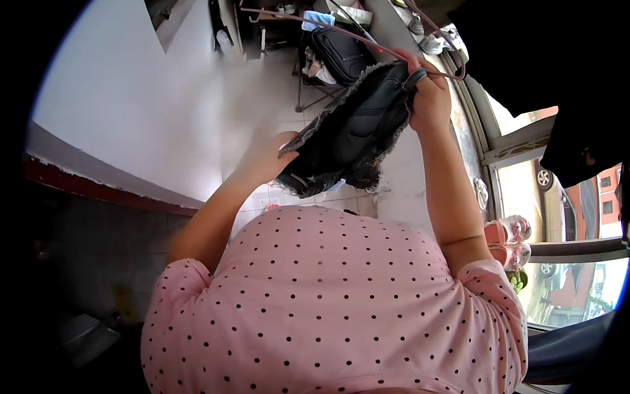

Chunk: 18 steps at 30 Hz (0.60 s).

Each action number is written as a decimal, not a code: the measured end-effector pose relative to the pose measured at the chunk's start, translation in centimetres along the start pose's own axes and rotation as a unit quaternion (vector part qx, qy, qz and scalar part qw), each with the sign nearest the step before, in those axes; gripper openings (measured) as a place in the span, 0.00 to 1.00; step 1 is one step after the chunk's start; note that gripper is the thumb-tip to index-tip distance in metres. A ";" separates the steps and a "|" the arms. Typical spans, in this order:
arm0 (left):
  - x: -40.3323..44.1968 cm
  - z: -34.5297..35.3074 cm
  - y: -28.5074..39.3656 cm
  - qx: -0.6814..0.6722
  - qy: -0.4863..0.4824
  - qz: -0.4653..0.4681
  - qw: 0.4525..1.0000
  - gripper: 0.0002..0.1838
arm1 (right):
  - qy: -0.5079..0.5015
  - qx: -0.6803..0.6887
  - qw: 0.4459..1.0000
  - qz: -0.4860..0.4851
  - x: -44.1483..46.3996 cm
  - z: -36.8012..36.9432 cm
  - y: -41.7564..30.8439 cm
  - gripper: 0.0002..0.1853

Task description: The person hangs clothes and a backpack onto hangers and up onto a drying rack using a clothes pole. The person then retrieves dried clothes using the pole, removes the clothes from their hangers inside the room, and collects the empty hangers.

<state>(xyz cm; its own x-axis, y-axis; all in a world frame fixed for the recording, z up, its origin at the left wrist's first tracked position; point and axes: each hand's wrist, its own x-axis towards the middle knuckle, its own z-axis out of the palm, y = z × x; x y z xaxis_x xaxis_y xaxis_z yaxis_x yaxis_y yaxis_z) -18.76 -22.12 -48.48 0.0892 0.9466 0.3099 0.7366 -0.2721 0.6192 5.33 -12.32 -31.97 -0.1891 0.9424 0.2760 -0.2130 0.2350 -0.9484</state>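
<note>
Black denim shorts (357, 125) with frayed, pale edges hang stretched between my two hands in front of my chest. My left hand (266, 161) pinches the frayed edge at the lower left, its fingers closed on the cloth. Higher up on the right, my right hand (430, 98) is closed around the other end of the shorts. A thin pink clothes hanger (335, 27) passes by the fingers of this hand and appears gripped along with the cloth. Part of the hanger is hidden behind the hand.
Beyond the shorts, a black bag (341, 56) rests on a folding stand with a light-blue cloth (318, 20). A white wall (125, 98) runs along the left. Pink patterned shoes (508, 243) stand by the window at right, and pale shoes (431, 44) sit on the ledge at upper right.
</note>
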 end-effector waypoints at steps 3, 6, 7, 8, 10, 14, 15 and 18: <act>-0.3 0.5 -3.0 -0.029 -0.067 -0.108 0.992 0.22 | 0.032 -0.008 0.999 -0.029 -0.7 0.2 -0.9 0.15; -0.1 1.3 -9.2 -0.271 0.042 -0.096 0.957 0.20 | 0.045 0.006 0.997 -0.056 -1.1 -0.4 -1.6 0.16; 0.4 -0.7 -8.5 -0.334 0.016 -0.143 0.932 0.18 | 0.049 0.006 0.997 -0.053 -0.9 -1.3 -1.4 0.16; 0.8 -2.7 -7.6 -0.396 -0.009 -0.187 0.899 0.17 | 0.052 0.005 0.997 -0.051 -0.8 -2.4 -1.1 0.16; 1.6 -2.9 -8.4 -0.454 0.042 -0.113 0.883 0.15 | 0.034 0.013 0.998 -0.043 -0.9 -4.0 -0.7 0.17; 3.7 -5.2 -7.4 -0.416 0.089 -0.053 0.903 0.15 | 0.035 0.049 0.998 -0.023 -1.6 -5.8 0.7 0.18; 4.1 -6.4 -6.1 -0.451 0.079 -0.082 0.885 0.16 | 0.034 0.050 0.998 -0.018 -2.0 -6.2 1.0 0.19; 5.1 -7.8 -5.1 -0.441 0.069 -0.045 0.894 0.12 | 0.034 0.067 0.997 -0.019 -2.7 -6.9 2.2 0.19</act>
<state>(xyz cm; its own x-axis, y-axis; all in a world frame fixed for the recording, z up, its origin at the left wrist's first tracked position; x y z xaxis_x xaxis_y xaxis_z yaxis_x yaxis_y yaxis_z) -27.33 -17.22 -44.43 -0.0716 0.9578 0.2785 -0.0840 -0.2840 0.9551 11.95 -12.76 -35.89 -0.1134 0.9487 0.2951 -0.3455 0.2408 -0.9070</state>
